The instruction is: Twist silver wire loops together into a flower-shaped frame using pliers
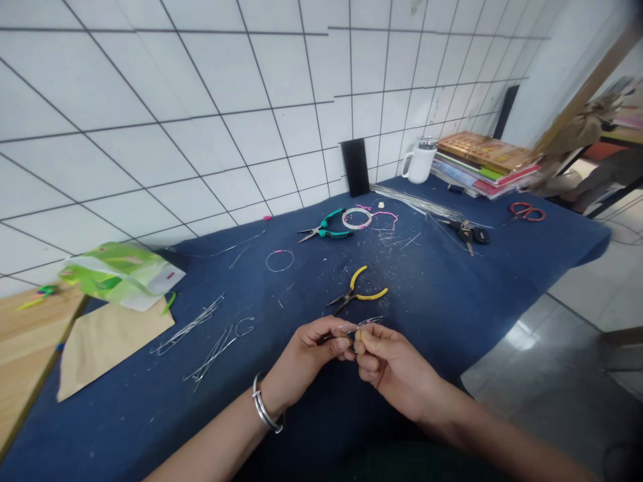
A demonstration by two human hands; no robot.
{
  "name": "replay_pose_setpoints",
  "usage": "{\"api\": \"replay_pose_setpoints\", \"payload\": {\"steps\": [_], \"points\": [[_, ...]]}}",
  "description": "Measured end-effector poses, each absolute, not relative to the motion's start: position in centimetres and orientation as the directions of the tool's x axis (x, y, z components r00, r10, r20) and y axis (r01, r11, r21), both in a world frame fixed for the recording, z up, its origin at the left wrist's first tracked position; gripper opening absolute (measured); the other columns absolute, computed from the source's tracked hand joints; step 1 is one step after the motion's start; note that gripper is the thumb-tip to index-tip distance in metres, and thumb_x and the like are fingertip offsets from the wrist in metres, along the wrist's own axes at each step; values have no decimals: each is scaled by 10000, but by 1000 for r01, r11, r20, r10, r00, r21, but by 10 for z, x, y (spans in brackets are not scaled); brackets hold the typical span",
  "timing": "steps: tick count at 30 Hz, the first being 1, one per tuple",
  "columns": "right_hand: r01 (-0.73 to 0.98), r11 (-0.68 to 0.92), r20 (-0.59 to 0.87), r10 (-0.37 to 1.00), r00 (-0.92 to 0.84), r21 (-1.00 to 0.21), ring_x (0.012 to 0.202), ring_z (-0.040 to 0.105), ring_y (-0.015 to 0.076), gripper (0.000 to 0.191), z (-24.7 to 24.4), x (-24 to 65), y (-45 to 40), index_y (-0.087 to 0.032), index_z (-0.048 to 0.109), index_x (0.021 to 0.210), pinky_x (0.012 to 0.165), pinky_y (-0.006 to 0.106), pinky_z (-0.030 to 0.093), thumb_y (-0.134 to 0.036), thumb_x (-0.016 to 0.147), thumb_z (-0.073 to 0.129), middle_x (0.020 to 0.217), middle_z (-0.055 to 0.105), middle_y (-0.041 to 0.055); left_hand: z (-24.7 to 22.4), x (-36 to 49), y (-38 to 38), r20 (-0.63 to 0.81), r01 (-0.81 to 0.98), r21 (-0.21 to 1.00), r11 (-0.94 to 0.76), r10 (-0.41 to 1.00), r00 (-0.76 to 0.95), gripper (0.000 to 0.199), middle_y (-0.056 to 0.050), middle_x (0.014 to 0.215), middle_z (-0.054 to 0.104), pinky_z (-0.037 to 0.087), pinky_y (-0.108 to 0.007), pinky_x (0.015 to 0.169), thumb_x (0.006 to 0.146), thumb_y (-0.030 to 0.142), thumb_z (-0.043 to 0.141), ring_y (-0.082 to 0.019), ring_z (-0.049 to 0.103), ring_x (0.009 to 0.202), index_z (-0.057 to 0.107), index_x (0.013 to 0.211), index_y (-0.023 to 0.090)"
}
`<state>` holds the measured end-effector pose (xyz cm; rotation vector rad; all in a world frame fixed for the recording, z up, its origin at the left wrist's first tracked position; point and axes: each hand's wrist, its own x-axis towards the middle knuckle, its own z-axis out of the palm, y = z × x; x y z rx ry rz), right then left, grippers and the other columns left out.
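Observation:
My left hand (319, 348) and my right hand (389, 358) meet fingertip to fingertip over the blue cloth (321, 415). Both pinch a thin silvery wire (370, 321) with small pink bits on it; part of it hides behind my fingers. Just beyond my hands lie yellow-handled pliers (356, 291), their jaws pointing left. Farther back are teal-handled pliers (327, 226). To their left rests a thin wire ring (280, 261) with a pink spot at its top.
Bent wires (216, 355) lie at left, near a beige sheet (115, 341) and a green-white bag (123, 274). At the back are a white ring (343, 218), straight wires (416, 199), a white mug (420, 163), stacked books (482, 164), keys (466, 233) and red-handled scissors (527, 212).

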<state>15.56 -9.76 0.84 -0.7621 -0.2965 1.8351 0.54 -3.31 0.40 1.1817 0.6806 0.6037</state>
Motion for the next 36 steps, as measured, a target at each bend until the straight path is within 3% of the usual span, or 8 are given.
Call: {"api": "replay_pose_setpoints", "payload": {"steps": [11, 15, 18, 22, 28, 36], "points": [[-745, -399, -388, 899, -203, -534, 523, 366, 28, 111, 11, 152, -99, -135, 577, 754, 491, 172, 285, -239, 780, 605, 710, 512, -9, 1, 7, -35, -136, -77, 968, 237, 763, 632, 118, -26, 743, 601, 439, -261, 636, 813, 181, 574, -124, 539, 664, 609, 918, 141], [-712, -384, -429, 894, -127, -588, 568, 415, 36, 112, 9, 149, -101, -137, 578, 781, 488, 155, 314, -244, 773, 611, 737, 528, 1, 3, 7, -34, -129, -43, 979, 199, 772, 623, 124, -27, 740, 600, 445, -275, 654, 837, 191, 535, -130, 544, 672, 589, 934, 136], [-573, -353, -415, 910, -24, -739, 541, 448, 58, 147, 9, 146, -101, -144, 580, 786, 451, 174, 346, -291, 789, 578, 694, 534, 1, 5, 6, -33, -116, -16, 987, 161, 774, 622, 116, -23, 738, 600, 446, -271, 646, 838, 185, 526, -129, 549, 669, 578, 929, 135], [-233, -275, -310, 942, 129, -933, 556, 529, 113, 166, 9, 146, -100, -164, 599, 851, 441, 219, 422, -312, 798, 545, 686, 566, 8, 7, 5, -32, -116, 3, 989, 146, 777, 618, 122, -12, 730, 598, 449, -266, 635, 835, 184, 528, -131, 569, 665, 566, 944, 145], [259, -90, -45, 983, 175, -962, 564, 538, 94, 165, 0, 153, -100, -216, 626, 897, 534, 225, 450, -276, 842, 482, 716, 586, -9, 6, 4, -32, -142, 30, 987, 159, 761, 633, 115, -14, 702, 607, 448, -265, 624, 828, 189, 536, -141, 590, 659, 563, 929, 142], [315, -1, 49, 988, 149, -949, 579, 534, 85, 144, -2, 153, -101, -202, 605, 886, 582, 217, 442, -211, 847, 466, 715, 577, -13, 2, 4, -31, -164, 11, 978, 207, 743, 649, 147, -13, 717, 607, 460, -288, 656, 826, 170, 532, -142, 594, 660, 561, 969, 146]]}}
